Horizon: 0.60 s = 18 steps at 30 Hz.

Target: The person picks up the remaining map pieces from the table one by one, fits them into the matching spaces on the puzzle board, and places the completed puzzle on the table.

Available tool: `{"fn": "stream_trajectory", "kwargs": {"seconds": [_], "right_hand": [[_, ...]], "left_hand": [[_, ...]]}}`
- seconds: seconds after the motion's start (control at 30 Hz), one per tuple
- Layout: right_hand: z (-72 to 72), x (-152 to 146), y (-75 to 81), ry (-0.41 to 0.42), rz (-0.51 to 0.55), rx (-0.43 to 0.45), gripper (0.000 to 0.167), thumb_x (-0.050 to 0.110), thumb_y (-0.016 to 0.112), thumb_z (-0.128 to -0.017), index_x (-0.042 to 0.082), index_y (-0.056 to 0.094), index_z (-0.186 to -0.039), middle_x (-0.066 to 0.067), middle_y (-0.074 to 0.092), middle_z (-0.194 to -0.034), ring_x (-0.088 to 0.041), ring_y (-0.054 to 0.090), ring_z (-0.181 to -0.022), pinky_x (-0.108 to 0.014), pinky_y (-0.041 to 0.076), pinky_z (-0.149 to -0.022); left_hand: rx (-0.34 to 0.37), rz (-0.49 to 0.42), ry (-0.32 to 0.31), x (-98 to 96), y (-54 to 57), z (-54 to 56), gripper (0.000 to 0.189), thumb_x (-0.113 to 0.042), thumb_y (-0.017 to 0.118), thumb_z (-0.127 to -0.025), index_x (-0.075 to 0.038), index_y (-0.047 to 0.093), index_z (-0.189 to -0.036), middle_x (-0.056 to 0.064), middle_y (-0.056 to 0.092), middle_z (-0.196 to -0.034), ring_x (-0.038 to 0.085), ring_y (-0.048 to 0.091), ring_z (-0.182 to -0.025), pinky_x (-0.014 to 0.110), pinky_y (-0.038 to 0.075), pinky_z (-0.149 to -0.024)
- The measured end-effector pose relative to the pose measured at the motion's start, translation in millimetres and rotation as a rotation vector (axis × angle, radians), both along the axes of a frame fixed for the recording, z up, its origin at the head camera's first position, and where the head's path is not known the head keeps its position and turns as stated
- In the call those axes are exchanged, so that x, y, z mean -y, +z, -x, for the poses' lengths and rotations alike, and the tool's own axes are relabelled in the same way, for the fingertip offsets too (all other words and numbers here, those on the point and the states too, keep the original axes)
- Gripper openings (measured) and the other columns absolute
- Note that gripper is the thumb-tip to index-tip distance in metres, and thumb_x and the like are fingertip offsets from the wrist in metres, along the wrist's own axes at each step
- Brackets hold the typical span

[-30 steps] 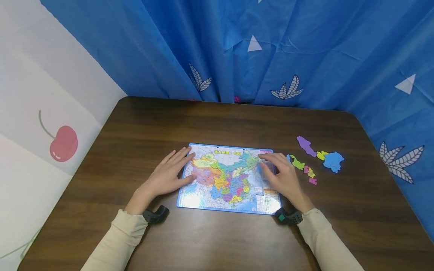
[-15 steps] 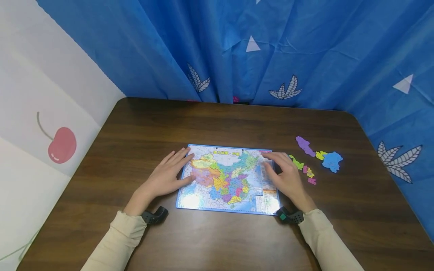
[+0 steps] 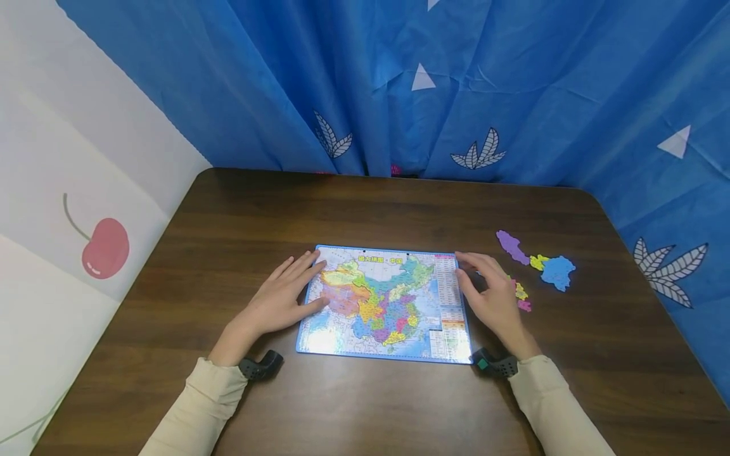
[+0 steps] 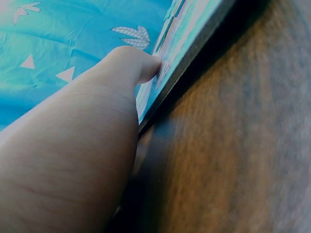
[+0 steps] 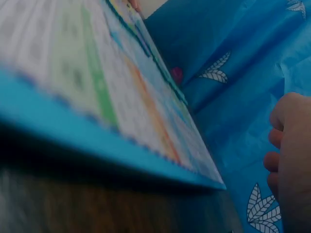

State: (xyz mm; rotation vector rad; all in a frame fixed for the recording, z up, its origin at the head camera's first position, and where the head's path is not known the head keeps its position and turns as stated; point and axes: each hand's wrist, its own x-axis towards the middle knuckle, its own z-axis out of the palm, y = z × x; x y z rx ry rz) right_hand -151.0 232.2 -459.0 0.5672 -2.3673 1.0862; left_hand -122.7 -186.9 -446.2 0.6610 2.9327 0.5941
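Observation:
A magnetic map puzzle board (image 3: 450,304) with a blue rim lies flat on the table, its coloured map of China facing up. My left hand (image 3: 274,303) rests on its left side with fingers spread, the thumb (image 4: 146,66) touching the printed surface in the left wrist view. My right hand (image 3: 497,303) is by the board's right edge, fingers loosely bent and holding nothing. In the right wrist view this hand (image 5: 294,141) stands apart from the board. Part of the small loose pieces is hidden behind it.
Loose puzzle pieces lie on the table at the right: a purple piece (image 3: 512,247), a small yellow piece (image 3: 537,262), a blue piece (image 3: 558,273) and a pink piece (image 3: 525,306). A blue curtain (image 3: 376,88) hangs behind the table (image 3: 256,202).
My right hand has moved rightward from over the board to its right edge, uncovering the printed column and covering the green piece. My left hand stays in place on the board.

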Motion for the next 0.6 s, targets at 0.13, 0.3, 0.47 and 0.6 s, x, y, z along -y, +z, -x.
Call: {"fn": "stream_trajectory", "kwargs": {"seconds": [0.13, 0.3, 0.47, 0.6], "right_hand": [[1.2, -2, 1.2, -0.017, -0.006, -0.009, 0.042, -0.003, 0.076, -0.088, 0.005, 0.07, -0.129, -0.015, 0.071, -0.123, -0.028, 0.067, -0.103, -0.008, 0.042, -0.098], [1.9, -4, 1.3, -0.03, -0.011, -0.019, 0.042, -0.003, 0.075, -0.088, 0.005, 0.07, -0.129, -0.014, 0.071, -0.123, -0.028, 0.066, -0.103, -0.007, 0.042, -0.097], [2.3, -8, 1.4, -0.059, -0.009, -0.026, 0.042, -0.001, 0.075, -0.089, 0.006, 0.07, -0.13, -0.014, 0.071, -0.124, -0.029, 0.064, -0.108, -0.011, 0.043, -0.097], [1.7, -14, 2.0, -0.117, -0.048, 0.0, 0.041, 0.005, 0.075, -0.091, 0.009, 0.069, -0.132, -0.012, 0.07, -0.128, -0.029, 0.062, -0.116, -0.025, 0.046, -0.102]], "left_hand": [[-0.004, 0.002, 0.002, 0.9, -0.4, 0.6, 0.082, -0.06, 0.06, -0.095, -0.016, 0.038, -0.161, 0.006, 0.022, -0.172, 0.027, 0.016, -0.16, 0.049, 0.01, -0.13], [-0.005, 0.004, 0.003, 0.5, 0.0, 1.0, 0.082, -0.059, 0.061, -0.095, -0.016, 0.038, -0.161, 0.005, 0.022, -0.172, 0.026, 0.016, -0.16, 0.048, 0.01, -0.13], [-0.005, 0.001, 0.001, 0.0, -0.5, 0.4, 0.081, -0.059, 0.06, -0.096, -0.016, 0.038, -0.161, 0.006, 0.022, -0.172, 0.027, 0.016, -0.16, 0.049, 0.01, -0.13], [0.001, -0.001, 0.001, -0.6, -0.6, 0.1, 0.081, -0.059, 0.061, -0.096, -0.016, 0.038, -0.161, 0.006, 0.022, -0.172, 0.026, 0.016, -0.16, 0.049, 0.01, -0.13]]}}
